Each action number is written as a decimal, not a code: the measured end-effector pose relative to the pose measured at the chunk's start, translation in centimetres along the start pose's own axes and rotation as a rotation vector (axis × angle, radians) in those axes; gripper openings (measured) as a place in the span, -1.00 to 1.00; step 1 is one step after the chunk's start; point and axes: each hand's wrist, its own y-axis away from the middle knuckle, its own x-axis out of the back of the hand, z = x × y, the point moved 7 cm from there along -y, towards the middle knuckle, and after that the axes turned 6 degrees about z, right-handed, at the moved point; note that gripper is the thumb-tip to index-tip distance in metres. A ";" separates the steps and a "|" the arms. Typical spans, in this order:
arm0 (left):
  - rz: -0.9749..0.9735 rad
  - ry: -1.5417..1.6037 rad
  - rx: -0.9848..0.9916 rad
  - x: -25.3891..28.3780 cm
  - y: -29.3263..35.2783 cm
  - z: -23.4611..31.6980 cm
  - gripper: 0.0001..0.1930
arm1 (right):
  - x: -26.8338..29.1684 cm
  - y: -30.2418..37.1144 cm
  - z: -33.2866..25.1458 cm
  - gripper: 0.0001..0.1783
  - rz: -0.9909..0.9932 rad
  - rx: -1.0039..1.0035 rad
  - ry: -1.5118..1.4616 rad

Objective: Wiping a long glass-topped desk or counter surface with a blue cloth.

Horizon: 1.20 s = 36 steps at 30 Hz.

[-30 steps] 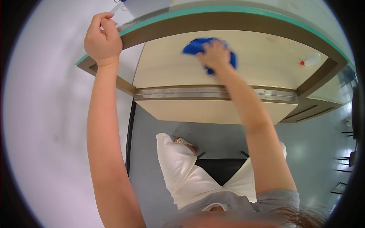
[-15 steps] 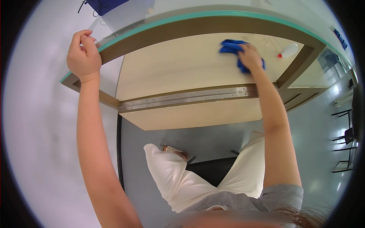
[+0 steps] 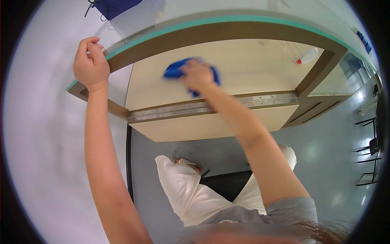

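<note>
A crumpled blue cloth (image 3: 174, 70) lies on the smooth cream surface (image 3: 256, 65) beneath the right hand (image 3: 198, 75), its grip too blurred to tell pinching from spread; the left hand (image 3: 91, 66) curls loosely closed by the greenish glass edge (image 3: 195, 20). A slim metal hinge (image 3: 174, 112) fronts grey floor (image 3: 325, 154).

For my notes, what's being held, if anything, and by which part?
The right hand holds a blue cloth by its middle. The left hand curls at the table's edge; grip unclear.
</note>
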 end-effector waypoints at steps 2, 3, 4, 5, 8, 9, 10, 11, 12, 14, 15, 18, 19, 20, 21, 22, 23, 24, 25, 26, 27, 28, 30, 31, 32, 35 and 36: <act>0.012 0.017 0.005 -0.5 0.3 0.5 -0.76 | -2.2 2.2 -8.0 -0.56 0.015 0.214 -0.108; 0.024 0.031 0.004 -0.3 0.2 0.8 -0.77 | -2.1 3.6 -11.1 -0.59 0.064 0.273 -0.159; 0.028 0.028 0.000 -0.1 0.2 0.8 -0.77 | -1.7 4.7 -12.8 -0.62 0.115 0.326 -0.204; -0.003 -0.021 -0.005 -0.3 0.1 0.6 -0.76 | -2.1 4.9 -13.0 -0.62 0.122 0.329 -0.206; -0.025 -0.070 -0.012 -0.2 0.1 0.2 -0.73 | -1.6 5.0 -12.8 -0.65 0.176 0.308 -0.372; -0.021 -0.064 -0.008 -0.3 0.1 0.2 -0.74 | -1.5 5.1 -11.5 -0.65 0.147 0.311 -0.373; -0.017 -0.066 0.000 -0.4 0.4 -0.2 -0.74 | -1.1 5.3 -10.0 -0.65 0.109 0.318 -0.369; -0.010 -0.058 -0.009 -0.3 0.2 -0.2 -0.74 | -0.2 5.5 -8.1 -0.65 0.128 0.294 -0.353; -0.004 -0.053 -0.018 -0.2 0.1 -0.3 -0.74 | 0.6 5.7 -6.0 -0.65 0.145 0.273 -0.339; 0.015 -0.058 -0.039 -0.1 -0.2 0.0 -0.74 | 2.5 6.4 -0.7 -0.63 0.205 0.225 -0.279; 0.024 -0.047 -0.062 -0.3 -0.3 0.4 -0.75 | 3.6 6.8 2.3 -0.63 0.223 0.187 -0.247; 0.030 -0.063 -0.051 0.7 -0.1 -0.6 -0.76 | 7.5 7.9 9.9 -0.60 0.180 0.002 -0.164; 0.031 -0.054 -0.033 0.2 0.2 -0.8 -0.76 | 8.3 8.5 13.6 -0.59 0.235 -0.020 -0.049; 0.048 -0.040 -0.051 0.5 -0.1 -0.8 -0.77 | 9.5 8.8 16.6 -0.58 0.244 -0.109 0.011; 0.067 -0.018 -0.061 0.3 0.0 -0.7 -0.78 | 10.0 9.3 20.5 -0.56 0.280 -0.153 0.081; 0.072 -0.030 -0.054 -0.1 0.0 -0.8 -0.78 | 10.6 9.8 23.6 -0.54 0.282 -0.282 0.127; 0.137 0.051 -0.086 -0.3 0.1 -0.5 -0.83 | 11.7 10.3 25.3 -0.53 0.258 -0.419 0.174; 0.204 0.126 -0.126 -0.1 0.0 0.0 -0.87 | 11.8 10.3 27.2 -0.52 0.252 -0.489 0.231; 0.204 0.140 -0.102 -0.2 0.0 0.3 -0.89 | 11.9 10.0 27.5 -0.49 0.210 -0.577 0.279; 0.206 0.119 -0.100 0.1 0.2 0.7 -0.89 | 11.6 9.0 26.6 -0.49 0.204 -0.558 0.271; 0.144 0.115 -0.051 0.0 0.3 0.9 -0.85 | 11.2 8.2 26.0 -0.47 0.168 -0.655 0.342; 0.084 0.120 0.000 -0.1 0.3 0.8 -0.81 | 11.1 7.6 25.4 -0.46 0.135 -0.757 0.420; 0.120 0.091 -0.059 0.2 0.0 0.5 -0.81 | 9.1 4.5 22.9 -0.45 0.063 -0.666 0.364; 0.133 0.076 -0.079 0.3 0.1 0.3 -0.81 | 7.5 2.9 21.4 -0.45 0.034 -0.570 0.316; 0.146 0.068 -0.097 0.2 0.3 0.4 -0.81 | 5.8 1.2 19.3 -0.45 0.009 -0.406 0.311; 0.131 0.045 -0.072 0.1 0.2 0.3 -0.81 | 1.9 -1.3 10.0 -0.52 0.017 0.007 0.113; 0.133 0.040 -0.075 0.2 0.0 0.4 -0.81 | 1.0 -1.4 6.7 -0.54 0.052 0.145 0.078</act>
